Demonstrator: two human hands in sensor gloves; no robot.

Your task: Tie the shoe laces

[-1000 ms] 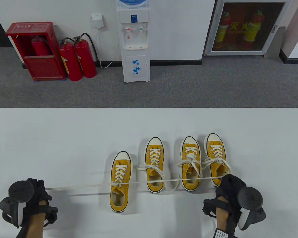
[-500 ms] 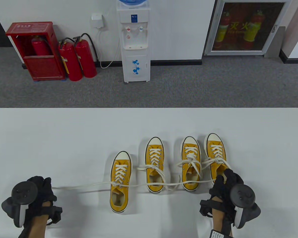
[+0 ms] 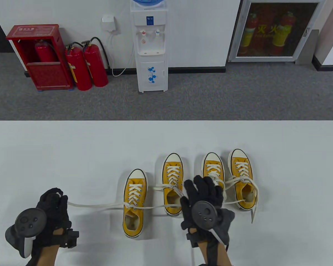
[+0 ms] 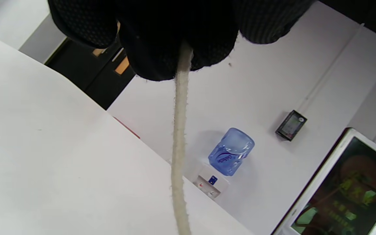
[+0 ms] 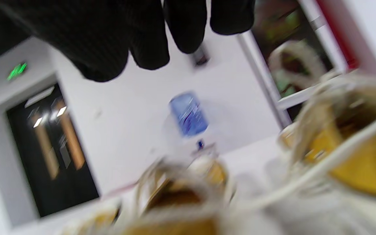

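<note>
Four yellow canvas shoes stand in a row, toes away from me. The leftmost shoe (image 3: 133,205) has a first knot at its top eyelets, and its white lace (image 3: 94,206) runs slackly left to my left hand (image 3: 61,197), which pinches the end. The left wrist view shows that lace (image 4: 179,130) coming out from between the gloved fingertips (image 4: 162,42). The other half of the lace (image 3: 158,206) crosses the heel of the second shoe (image 3: 172,177) and disappears under my right hand (image 3: 199,188). That hand's fingers are spread and nothing is visibly held. It covers part of the third shoe (image 3: 211,166).
The fourth shoe (image 3: 242,171) at the right has a tied bow, with a lace end (image 3: 254,213) trailing onto the white table (image 3: 72,155). A water dispenser (image 3: 151,47) and fire extinguishers (image 3: 86,66) stand on the floor beyond the far table edge.
My right hand let go of the lace, opened and swung left from beside the fourth shoe to between the second and third. The taut lace went slack. My left hand drifted slightly right.
</note>
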